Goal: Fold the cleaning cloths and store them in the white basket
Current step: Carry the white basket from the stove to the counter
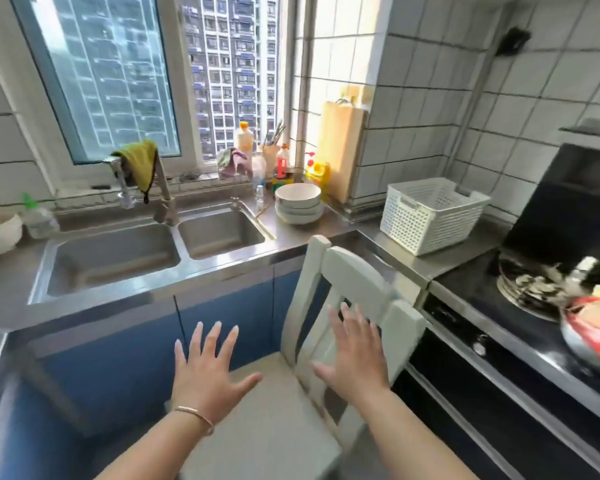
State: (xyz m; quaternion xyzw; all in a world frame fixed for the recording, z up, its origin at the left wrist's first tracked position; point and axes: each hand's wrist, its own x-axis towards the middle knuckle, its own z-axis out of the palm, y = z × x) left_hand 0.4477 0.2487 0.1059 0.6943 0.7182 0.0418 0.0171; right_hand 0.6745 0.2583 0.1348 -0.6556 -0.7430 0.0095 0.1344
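Note:
A yellow-green cleaning cloth (140,164) hangs over the sink faucet at the back left. A pinkish cloth (234,161) lies bunched on the window sill behind the sink. The white perforated basket (430,216) stands on the steel counter at the right corner, and nothing shows inside it. My left hand (207,372) and my right hand (354,355) are held out low in front of me over a white chair, fingers spread, holding nothing.
A white chair (343,306) stands between me and the counter. A double steel sink (153,251) is at the left, stacked white bowls (298,202) and bottles behind it. A cutting board (342,150) leans on the wall. The black stove (520,289) with pans is at the right.

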